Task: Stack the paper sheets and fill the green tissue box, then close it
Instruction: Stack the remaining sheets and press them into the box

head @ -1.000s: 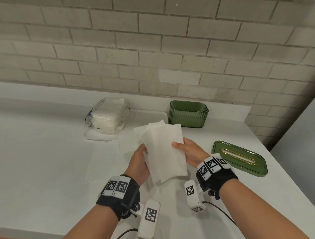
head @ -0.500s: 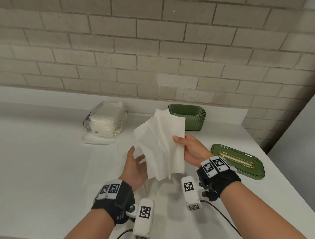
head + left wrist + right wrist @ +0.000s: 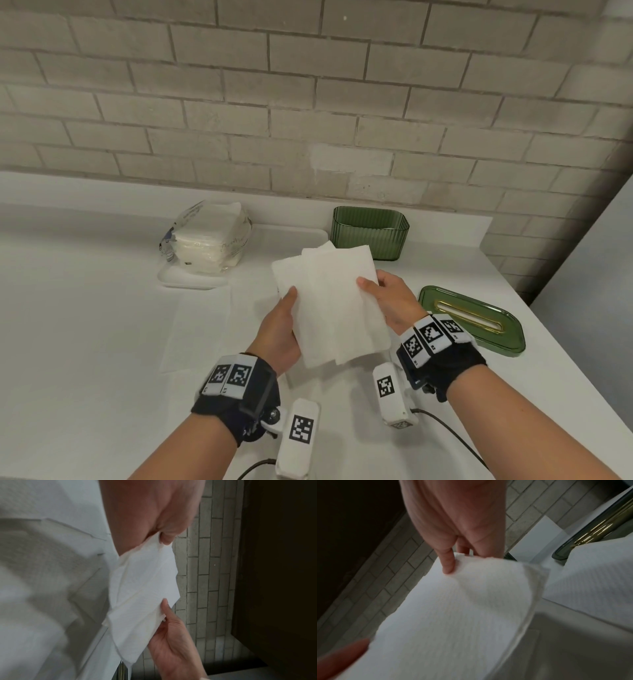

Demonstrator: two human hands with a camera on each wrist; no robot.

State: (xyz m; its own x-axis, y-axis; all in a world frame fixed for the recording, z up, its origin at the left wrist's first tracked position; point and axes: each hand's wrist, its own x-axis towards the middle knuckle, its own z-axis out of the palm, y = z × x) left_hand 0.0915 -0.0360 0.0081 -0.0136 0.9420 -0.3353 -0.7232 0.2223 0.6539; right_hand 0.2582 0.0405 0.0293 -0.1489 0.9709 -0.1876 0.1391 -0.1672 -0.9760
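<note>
Both hands are holding the paper sheets [image 3: 330,301] up off the tabletop [image 3: 85,325], w/ the left hand [image 3: 279,334] pinching the left edge, thumb on top, and the right hand [image 3: 394,303] pinching the right edge, thumb over the front. So each grip is clamped on the sheets, none loose. The sheets aren't squared yet: corners are fanning out at the top, edges offset at the bottom. Green tissue box [image 3: 370,236] is sitting open at the back near the wall, its lid [image 3: 472,323] lying flat to the right, apart from it.

To do this step well, probably: ease both grips slightly, tap the bottom edge on the tabletop so the sheets align, then re-pinch. Squeezing too hard is likely creasing soft paper. More sheets are lying flat on the tabletop [image 3: 198,329] to the left, plus a wrapped pack [image 3: 207,240] behind.
</note>
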